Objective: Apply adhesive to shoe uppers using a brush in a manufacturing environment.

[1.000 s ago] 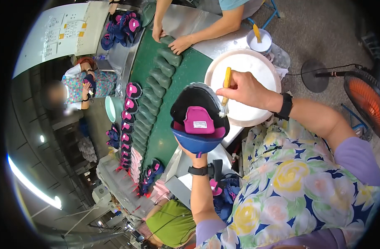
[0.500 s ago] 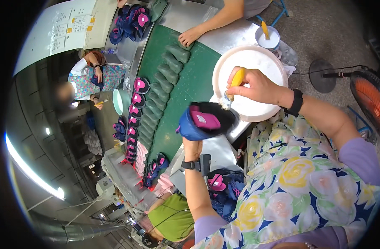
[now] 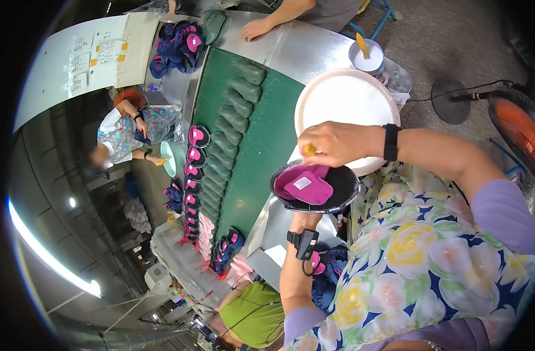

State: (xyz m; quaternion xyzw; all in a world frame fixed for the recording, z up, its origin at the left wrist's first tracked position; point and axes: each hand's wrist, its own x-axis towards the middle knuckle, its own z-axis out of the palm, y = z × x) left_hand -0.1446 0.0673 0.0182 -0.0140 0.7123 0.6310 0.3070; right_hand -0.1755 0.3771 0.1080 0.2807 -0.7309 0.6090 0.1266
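Note:
My left hand (image 3: 305, 220) holds a navy shoe upper (image 3: 343, 186) from below, with its fingers mostly hidden underneath. The upper's black underside faces up, and a pink insert (image 3: 314, 190) with a small white label lies across it. A brush with a yellow handle (image 3: 309, 150) is pinched in my right hand (image 3: 340, 143), just over the upper's far edge. The bristles are hidden, so I cannot tell whether they touch the upper. Beyond my right hand stands a wide basin (image 3: 299, 111) of white liquid.
A green belt (image 3: 261, 146) carries rows of dark green soles (image 3: 244, 89) and pink-and-navy uppers (image 3: 198, 136). A small pot (image 3: 377, 67) holds another yellow brush. A fan (image 3: 516, 126) stands at right. Co-workers sit across the belt and at the far end.
My right hand has brought the brush from over the basin to the upper. The upper has shifted right and turned its underside upward. A co-worker's hand has moved off the belt onto the metal table.

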